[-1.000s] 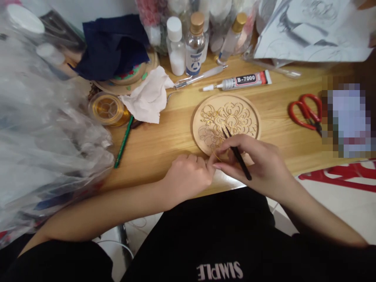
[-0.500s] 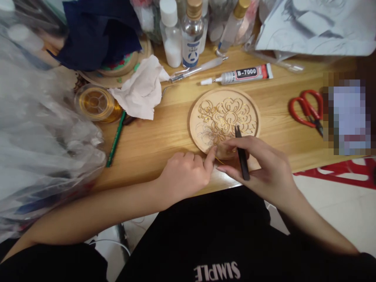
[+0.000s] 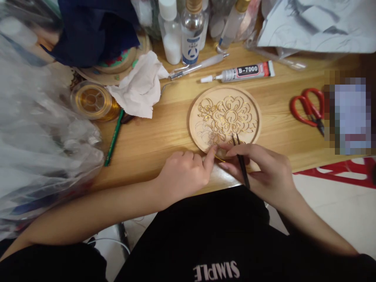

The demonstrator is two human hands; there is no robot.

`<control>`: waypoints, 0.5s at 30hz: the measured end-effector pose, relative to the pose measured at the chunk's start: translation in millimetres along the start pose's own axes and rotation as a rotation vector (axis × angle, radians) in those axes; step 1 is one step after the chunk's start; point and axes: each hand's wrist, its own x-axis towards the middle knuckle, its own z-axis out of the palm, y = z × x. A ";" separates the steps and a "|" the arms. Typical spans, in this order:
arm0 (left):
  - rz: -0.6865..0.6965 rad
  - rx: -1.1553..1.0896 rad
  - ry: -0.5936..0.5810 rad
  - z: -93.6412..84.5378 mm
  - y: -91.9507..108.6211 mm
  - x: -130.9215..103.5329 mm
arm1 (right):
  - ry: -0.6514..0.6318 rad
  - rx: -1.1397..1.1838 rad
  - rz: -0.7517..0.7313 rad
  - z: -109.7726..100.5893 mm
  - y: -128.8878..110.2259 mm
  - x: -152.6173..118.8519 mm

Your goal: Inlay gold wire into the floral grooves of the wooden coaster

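Note:
A round wooden plate [image 3: 194, 131] lies near the table's front edge, with gold wire outlining a flower pattern on its face. My left hand [image 3: 188, 172] has its fingers curled, the index fingertip pressing at the plate's lower rim, where a short gold wire [image 3: 220, 159] pokes out. Black tweezers [image 3: 241, 166] are held in my right hand [image 3: 264, 166], their two tips apart over the lower part of the pattern. My right fingertips are close to the wire and the left index finger; whether they touch the wire is hard to see.
A B-7000 glue tube [image 3: 246, 73] lies behind the plate. Red-handled scissors [image 3: 311, 109] are at right. Crumpled tissue [image 3: 141, 86], a gold wire spool [image 3: 92, 101] and a green pencil [image 3: 114, 137] lie at left. Bottles [image 3: 192, 35] stand at the back.
The tweezers have turned in my right hand, so both prongs now show, and their tips sit slightly lower. My left hand has barely moved.

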 end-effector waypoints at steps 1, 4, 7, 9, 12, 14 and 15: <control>-0.001 -0.001 -0.001 -0.2 -0.1 0.1 | -0.008 -0.009 0.005 -0.2 -0.2 -0.4; 0.001 -0.017 -0.007 -0.7 -0.5 0.3 | -0.048 -0.060 -0.031 -1.4 -0.5 -0.8; 0.007 -0.031 -0.019 -1.0 -0.8 0.6 | -0.100 -0.126 -0.100 -3.5 -0.6 -0.9; 0.005 -0.027 -0.017 -1.0 -1.0 0.9 | -0.127 -0.183 -0.126 -5.3 -0.7 -1.3; 0.002 -0.013 -0.003 -0.9 -1.0 1.0 | -0.173 -0.266 -0.171 -7.6 -1.1 -1.4; 0.003 -0.012 -0.004 -1.0 -0.9 0.8 | -0.191 -0.318 -0.215 -8.6 -1.4 -0.9; 0.001 -0.011 -0.005 -1.0 -0.9 0.7 | -0.193 -0.342 -0.238 -8.9 -1.4 -0.5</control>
